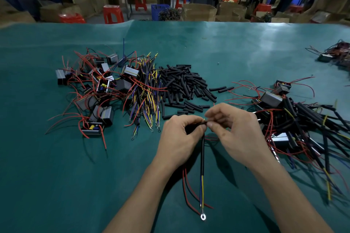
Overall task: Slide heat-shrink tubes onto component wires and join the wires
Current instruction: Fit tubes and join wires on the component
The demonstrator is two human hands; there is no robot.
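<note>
We are at the joining step, it seems: our left hand (pixel 180 132) curls around a black sleeved lead (pixel 202 149) whose ring terminal (pixel 203 217) dangles toward us, while our right hand (pixel 232 125) pinches thin wire ends against it between the two thumbs. Loose heat-shrink tubes (pixel 186 85) lie just beyond our knuckles. Next we likely need a firm twist, then a tube slid over the joint.

tube pile (pixel 186 85) ahead, wire heaps (pixel 303 125) flanking
</note>
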